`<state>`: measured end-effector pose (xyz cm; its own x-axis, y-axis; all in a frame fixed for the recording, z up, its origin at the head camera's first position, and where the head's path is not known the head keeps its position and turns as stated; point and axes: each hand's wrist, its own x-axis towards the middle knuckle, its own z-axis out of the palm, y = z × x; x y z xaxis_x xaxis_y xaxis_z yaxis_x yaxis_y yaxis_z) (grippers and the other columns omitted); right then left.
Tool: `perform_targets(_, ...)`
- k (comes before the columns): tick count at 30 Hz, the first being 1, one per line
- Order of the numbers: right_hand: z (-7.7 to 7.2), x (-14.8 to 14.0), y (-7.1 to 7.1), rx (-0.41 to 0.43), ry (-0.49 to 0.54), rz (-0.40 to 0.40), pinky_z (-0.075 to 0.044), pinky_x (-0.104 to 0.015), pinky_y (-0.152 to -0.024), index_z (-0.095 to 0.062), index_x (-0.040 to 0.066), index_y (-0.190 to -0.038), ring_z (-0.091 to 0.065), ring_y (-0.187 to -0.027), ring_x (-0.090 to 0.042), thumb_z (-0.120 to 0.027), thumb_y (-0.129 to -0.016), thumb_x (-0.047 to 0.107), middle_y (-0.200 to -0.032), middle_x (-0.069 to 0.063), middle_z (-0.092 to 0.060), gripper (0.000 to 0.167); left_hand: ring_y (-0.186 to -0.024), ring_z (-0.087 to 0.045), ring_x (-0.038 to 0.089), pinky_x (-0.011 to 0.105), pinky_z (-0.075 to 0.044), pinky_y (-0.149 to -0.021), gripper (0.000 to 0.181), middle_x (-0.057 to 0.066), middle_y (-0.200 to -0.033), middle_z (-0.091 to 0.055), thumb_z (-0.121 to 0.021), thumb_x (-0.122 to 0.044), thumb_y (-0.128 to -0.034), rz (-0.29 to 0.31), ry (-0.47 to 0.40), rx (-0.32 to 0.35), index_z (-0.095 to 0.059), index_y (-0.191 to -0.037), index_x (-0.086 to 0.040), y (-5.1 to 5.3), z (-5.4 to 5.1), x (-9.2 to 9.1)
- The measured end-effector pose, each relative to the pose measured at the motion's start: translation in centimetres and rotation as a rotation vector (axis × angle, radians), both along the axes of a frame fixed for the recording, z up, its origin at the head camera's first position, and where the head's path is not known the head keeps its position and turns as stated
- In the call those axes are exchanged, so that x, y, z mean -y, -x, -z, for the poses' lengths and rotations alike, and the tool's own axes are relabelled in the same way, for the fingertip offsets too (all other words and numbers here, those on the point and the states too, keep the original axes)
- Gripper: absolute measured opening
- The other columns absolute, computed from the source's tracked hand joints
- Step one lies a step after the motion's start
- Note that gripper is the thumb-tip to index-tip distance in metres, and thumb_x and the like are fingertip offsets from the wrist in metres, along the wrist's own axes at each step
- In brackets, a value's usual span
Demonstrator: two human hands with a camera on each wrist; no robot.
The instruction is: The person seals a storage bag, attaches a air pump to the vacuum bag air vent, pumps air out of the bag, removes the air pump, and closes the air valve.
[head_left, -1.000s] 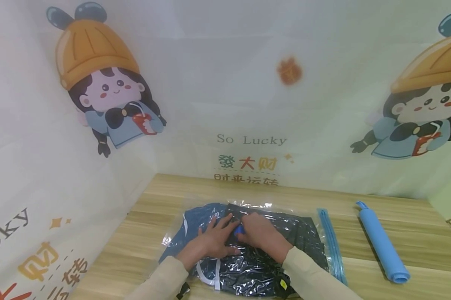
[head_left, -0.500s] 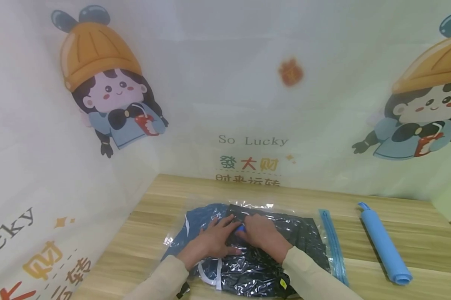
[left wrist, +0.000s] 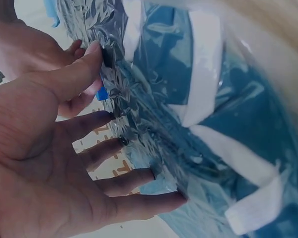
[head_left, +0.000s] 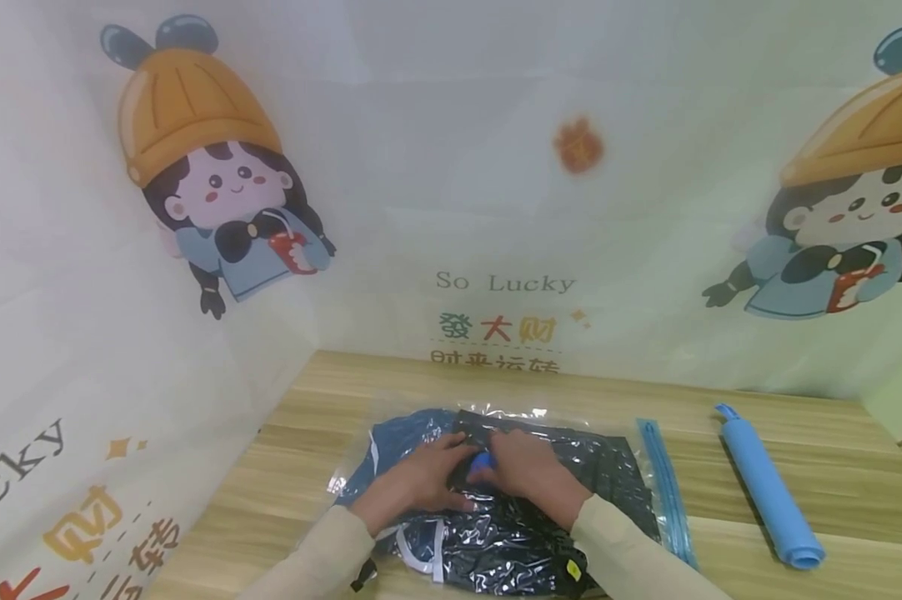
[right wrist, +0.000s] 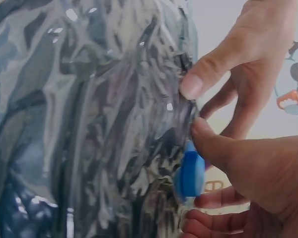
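Observation:
A clear vacuum storage bag (head_left: pixel 511 542) lies on the table with dark and blue folded clothes (head_left: pixel 413 429) inside, its plastic wrinkled. Near its middle sits a round blue valve cap (right wrist: pixel 192 173). My right hand (head_left: pixel 529 471) has its thumb and curled fingers round this cap; in the right wrist view the thumb is on one side and the fingers on the other. Just left of the cap, my left hand (head_left: pixel 421 475) rests on the bag, fingers spread and fingertips (left wrist: pixel 181 198) touching the plastic. The head view hides part of the cap behind the right hand.
A blue zip strip (head_left: pixel 664 492) runs along the bag's right edge. Farther right, a light blue hand pump (head_left: pixel 769 492) lies on the wooden table (head_left: pixel 286 467). Printed cloth walls (head_left: pixel 391 208) stand behind and to the left.
My left hand's fingers have drawn in slightly on the bag. The right hand has stayed at the blue valve cap with small finger movements, and more of the cap shows than half a second ago.

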<state>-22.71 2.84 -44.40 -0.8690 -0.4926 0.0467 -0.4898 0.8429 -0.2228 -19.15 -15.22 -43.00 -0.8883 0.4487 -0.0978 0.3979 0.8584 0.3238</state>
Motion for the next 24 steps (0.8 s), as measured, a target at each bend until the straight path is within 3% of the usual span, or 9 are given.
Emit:
perform_targets(3,-0.5,-0.4,0.0,-0.007,0.040,-0.056,-0.057,-0.051,-0.081,-0.061,0.004,-0.116,-0.064,-0.098,-0.036,-0.085,-0.078,0.052,-0.107,-0.016,-0.064,0.066,-0.134,-0.043,0.046,0.060,-0.036,-0.109,0.082,0.019,-0.155,-0.039,-0.086,-0.037,-0.0807,-0.001,0.009,0.007,-0.050,-0.148,-0.008,0.2,-0.1,-0.1)
perform_targets(5,-0.9,-0.6,0.1,0.002,0.055,-0.119,-0.056,-0.050,-0.083,-0.061,0.006,-0.117,-0.062,-0.100,-0.034,-0.087,-0.079,0.044,-0.111,-0.015,-0.062,0.060,-0.134,-0.044,0.046,0.060,-0.037,-0.109,0.082,0.018,-0.155,-0.039,-0.087,-0.037,-0.0802,0.000,0.015,0.008,-0.051,-0.148,-0.008,0.3,-0.2,-0.1)
perform_targets(9,-1.3,-1.0,0.2,0.063,0.064,-0.248,-0.057,-0.044,-0.081,-0.064,0.010,-0.118,-0.060,-0.099,-0.027,-0.087,-0.077,0.016,-0.109,-0.007,-0.058,0.048,-0.134,-0.044,0.045,0.058,-0.037,-0.109,0.083,0.019,-0.155,-0.038,-0.087,-0.036,-0.0795,0.011,0.019,0.015,-0.050,-0.148,-0.007,0.4,-0.3,0.0)
perform_targets(13,-1.2,-1.1,0.4,0.075,0.058,-0.304,-0.058,-0.041,-0.081,-0.065,0.010,-0.117,-0.060,-0.097,-0.025,-0.083,-0.069,-0.002,-0.107,-0.004,-0.056,0.053,-0.134,-0.044,0.044,0.058,-0.037,-0.109,0.084,0.020,-0.155,-0.038,-0.088,-0.034,-0.0788,0.031,0.010,0.031,-0.050,-0.148,-0.007,0.5,-0.2,0.2)
perform_targets(17,-0.8,-1.3,0.6,0.040,0.064,-0.328,-0.057,-0.041,-0.084,-0.067,0.009,-0.115,-0.061,-0.097,-0.025,-0.083,-0.069,-0.004,-0.105,-0.004,-0.058,0.051,-0.134,-0.045,0.043,0.057,-0.038,-0.109,0.085,0.020,-0.155,-0.038,-0.089,-0.034,-0.0783,0.041,0.011,0.037,-0.049,-0.148,-0.007,0.5,-0.2,0.3)
perform_targets(24,-0.4,-1.2,1.1,0.037,0.047,-0.313,-0.056,-0.039,-0.086,-0.066,0.007,-0.121,-0.061,-0.097,-0.022,-0.085,-0.078,0.010,-0.106,-0.004,-0.060,0.047,-0.136,-0.043,0.042,0.056,-0.038,-0.109,0.085,0.017,-0.156,-0.037,-0.087,-0.036,-0.0793,0.021,0.040,0.038,-0.048,-0.150,-0.010,0.5,-0.1,0.3)
